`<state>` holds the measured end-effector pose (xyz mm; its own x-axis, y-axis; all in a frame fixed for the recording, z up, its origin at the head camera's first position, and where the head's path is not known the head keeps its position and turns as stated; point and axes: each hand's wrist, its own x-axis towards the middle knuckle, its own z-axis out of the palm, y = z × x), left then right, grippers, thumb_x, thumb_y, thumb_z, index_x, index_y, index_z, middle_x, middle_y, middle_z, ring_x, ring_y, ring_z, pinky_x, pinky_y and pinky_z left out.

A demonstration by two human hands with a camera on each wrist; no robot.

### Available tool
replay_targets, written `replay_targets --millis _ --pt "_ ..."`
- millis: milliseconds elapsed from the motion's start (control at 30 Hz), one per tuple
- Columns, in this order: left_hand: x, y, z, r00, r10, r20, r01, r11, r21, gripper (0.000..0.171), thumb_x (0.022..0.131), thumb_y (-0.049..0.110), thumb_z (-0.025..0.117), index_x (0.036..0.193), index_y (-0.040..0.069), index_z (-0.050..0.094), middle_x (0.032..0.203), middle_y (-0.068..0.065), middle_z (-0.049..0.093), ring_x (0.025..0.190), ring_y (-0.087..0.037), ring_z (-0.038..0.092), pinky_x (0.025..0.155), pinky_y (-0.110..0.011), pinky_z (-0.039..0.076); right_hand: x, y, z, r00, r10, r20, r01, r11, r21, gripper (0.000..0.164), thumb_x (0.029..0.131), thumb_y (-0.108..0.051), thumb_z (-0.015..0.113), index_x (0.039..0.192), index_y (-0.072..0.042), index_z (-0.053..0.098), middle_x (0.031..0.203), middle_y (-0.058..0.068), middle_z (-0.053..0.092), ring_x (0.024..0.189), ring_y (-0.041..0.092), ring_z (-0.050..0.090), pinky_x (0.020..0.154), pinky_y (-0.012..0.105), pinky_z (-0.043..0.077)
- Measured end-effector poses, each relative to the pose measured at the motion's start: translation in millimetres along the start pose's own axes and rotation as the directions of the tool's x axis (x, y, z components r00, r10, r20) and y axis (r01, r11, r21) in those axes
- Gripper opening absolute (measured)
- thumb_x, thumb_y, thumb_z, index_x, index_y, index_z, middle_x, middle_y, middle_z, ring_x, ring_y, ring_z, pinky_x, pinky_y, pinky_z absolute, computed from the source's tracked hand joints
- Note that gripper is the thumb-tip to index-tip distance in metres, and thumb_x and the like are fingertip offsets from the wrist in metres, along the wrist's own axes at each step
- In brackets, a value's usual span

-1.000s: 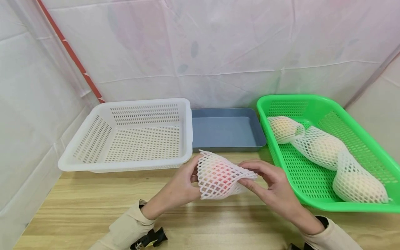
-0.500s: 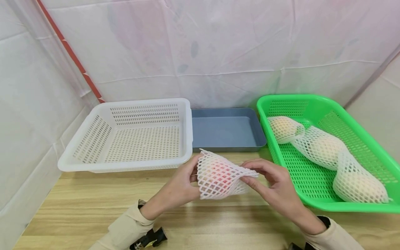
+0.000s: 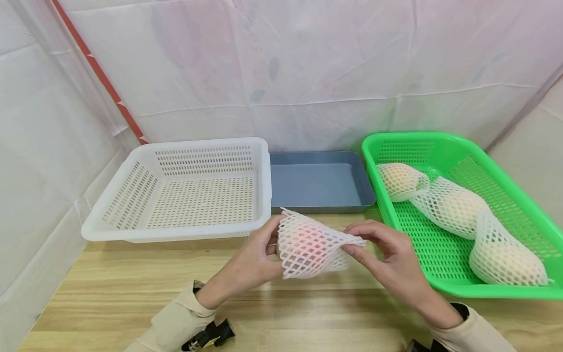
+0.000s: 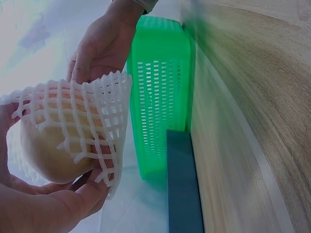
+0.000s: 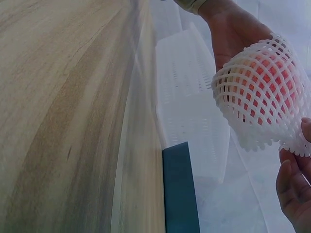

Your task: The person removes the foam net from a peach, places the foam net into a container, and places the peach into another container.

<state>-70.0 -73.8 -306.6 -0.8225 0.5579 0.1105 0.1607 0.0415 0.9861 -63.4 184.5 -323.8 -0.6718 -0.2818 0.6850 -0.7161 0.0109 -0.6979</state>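
A round yellow fruit with a red blush [image 4: 51, 153] sits inside a white foam net sleeve [image 3: 308, 252] above the table. My left hand [image 3: 252, 259] grips the fruit at the sleeve's wide end, with thumb and fingers around it. In the left wrist view, the fruit's pale end is bare at that opening. My right hand [image 3: 391, 261] pinches the sleeve's narrow gathered end between thumb and fingers. The right wrist view shows the mesh [image 5: 260, 90] stretched over the red side. My left fingertips are partly hidden behind the fruit and net.
At the left stands a white slotted basket [image 3: 264, 195]. A shallow grey-blue tray [image 3: 318, 183] lies between it and a green basket [image 3: 440, 288]. Several netted fruits [image 3: 459, 210] rest in the green basket. A wooden tabletop [image 3: 281, 318] lies under the hands, with a pale cloth behind.
My right hand has shifted slightly to the right, with the pinched sleeve end following it. The left hand and the fruit stay nearly in place.
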Motion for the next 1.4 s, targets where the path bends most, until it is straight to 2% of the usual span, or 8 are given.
replay_targets --millis 267,800,1400 --pt "0.8 1.0 -1.5 1.000 -0.010 -0.017 0.010 1.000 0.008 0.067 0.078 -0.006 0.066 0.139 0.003 0.038 0.127 -0.017 0.053 0.115 -0.028 0.056 0.095 -0.030 0.049 0.8 0.5 -1.9 1.000 -0.004 -0.002 0.004 1.000 -0.010 0.027 0.075 0.021 0.068 0.099 0.008 0.065 0.096 0.015 0.066 0.091 0.018 0.063 0.082 0.024 0.054" --pt "1.5 0.1 -3.8 1.000 -0.008 -0.006 0.008 1.000 -0.002 0.070 0.074 -0.010 0.060 0.139 0.000 0.037 0.130 -0.020 0.051 0.113 -0.029 0.057 0.092 -0.030 0.051 1.9 1.0 -6.3 1.000 -0.022 -0.007 0.022 1.000 -0.017 0.023 0.077 0.017 0.068 0.098 0.009 0.064 0.096 0.015 0.066 0.091 0.018 0.063 0.082 0.024 0.054" --pt "1.7 2.5 -6.5 1.000 -0.016 -0.013 0.016 1.000 0.000 0.072 0.074 -0.007 0.061 0.141 -0.003 0.034 0.130 -0.024 0.047 0.110 -0.031 0.058 0.089 -0.031 0.053 3.3 0.9 -7.6 0.999 -0.023 -0.023 0.022 1.000 -0.016 0.021 0.078 0.018 0.068 0.097 0.009 0.065 0.095 0.015 0.066 0.089 0.017 0.063 0.080 0.022 0.053"
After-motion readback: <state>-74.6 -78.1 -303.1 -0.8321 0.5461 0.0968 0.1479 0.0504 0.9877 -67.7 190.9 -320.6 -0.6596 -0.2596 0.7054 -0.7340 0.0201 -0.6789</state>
